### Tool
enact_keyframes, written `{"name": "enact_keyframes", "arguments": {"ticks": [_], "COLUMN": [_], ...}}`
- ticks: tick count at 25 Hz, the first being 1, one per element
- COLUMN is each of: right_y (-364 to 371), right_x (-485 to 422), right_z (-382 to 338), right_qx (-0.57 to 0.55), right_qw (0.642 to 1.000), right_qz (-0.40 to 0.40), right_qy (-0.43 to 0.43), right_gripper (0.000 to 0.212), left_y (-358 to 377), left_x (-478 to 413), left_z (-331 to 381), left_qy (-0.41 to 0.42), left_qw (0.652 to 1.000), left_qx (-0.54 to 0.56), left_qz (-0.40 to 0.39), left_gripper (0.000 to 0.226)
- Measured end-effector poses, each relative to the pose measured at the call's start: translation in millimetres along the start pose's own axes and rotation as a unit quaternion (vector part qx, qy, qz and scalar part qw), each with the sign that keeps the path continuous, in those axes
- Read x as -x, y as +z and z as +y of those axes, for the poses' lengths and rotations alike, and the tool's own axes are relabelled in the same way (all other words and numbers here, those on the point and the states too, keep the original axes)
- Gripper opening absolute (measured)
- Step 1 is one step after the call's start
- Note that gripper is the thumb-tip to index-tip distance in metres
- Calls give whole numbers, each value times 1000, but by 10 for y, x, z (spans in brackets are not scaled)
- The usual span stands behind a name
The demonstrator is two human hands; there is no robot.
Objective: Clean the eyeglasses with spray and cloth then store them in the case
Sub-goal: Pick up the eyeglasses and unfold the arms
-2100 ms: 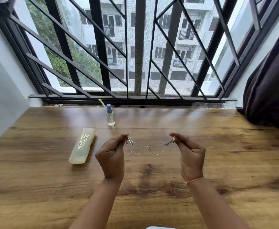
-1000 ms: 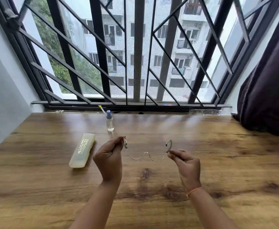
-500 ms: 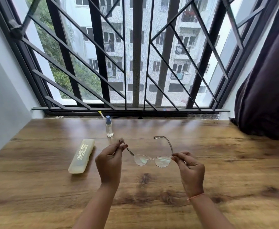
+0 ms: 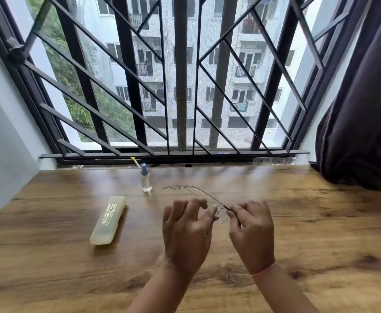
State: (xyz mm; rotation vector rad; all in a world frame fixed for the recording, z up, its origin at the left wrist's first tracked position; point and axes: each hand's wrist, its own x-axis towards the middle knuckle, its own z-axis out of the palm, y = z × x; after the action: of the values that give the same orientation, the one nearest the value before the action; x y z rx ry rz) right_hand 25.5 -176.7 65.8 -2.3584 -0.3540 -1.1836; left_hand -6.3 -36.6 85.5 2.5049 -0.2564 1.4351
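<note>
The right hand [image 4: 251,227] pinches the eyeglasses [image 4: 222,215] at the hinge, temples pointing away-left; the left hand [image 4: 186,231], fingers loosely spread beside them, is nearer the spray bottle [image 4: 146,180] ahead-left.

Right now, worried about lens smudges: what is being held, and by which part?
Eyeglasses: the right hand pinches the frame's corner beside the lens; whether the left hand grips too cannot be told.
</note>
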Motion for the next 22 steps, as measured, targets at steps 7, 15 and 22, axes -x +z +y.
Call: {"name": "enact_keyframes", "arguments": {"ticks": [7,15,22], "right_y": [-44,-102,-282], "right_x": [28,41,-174], "right_z": [1,-16,-99], "right_qx": [4,0,-83], "right_qw": [1000,999,993], "right_qz": [-13,-12,16], "right_qy": [-15,-48,-84], "right_gripper": [4,4,11], "left_y": [185,211,198], "left_x": [-76,-111,-173], "left_z": [20,18,-117], "left_qy": [58,71,-62], "left_qw": [998,997,980], "left_qx": [-3,21,178], "left_qz": [-35,-24,68], "left_gripper": [7,4,6]}}
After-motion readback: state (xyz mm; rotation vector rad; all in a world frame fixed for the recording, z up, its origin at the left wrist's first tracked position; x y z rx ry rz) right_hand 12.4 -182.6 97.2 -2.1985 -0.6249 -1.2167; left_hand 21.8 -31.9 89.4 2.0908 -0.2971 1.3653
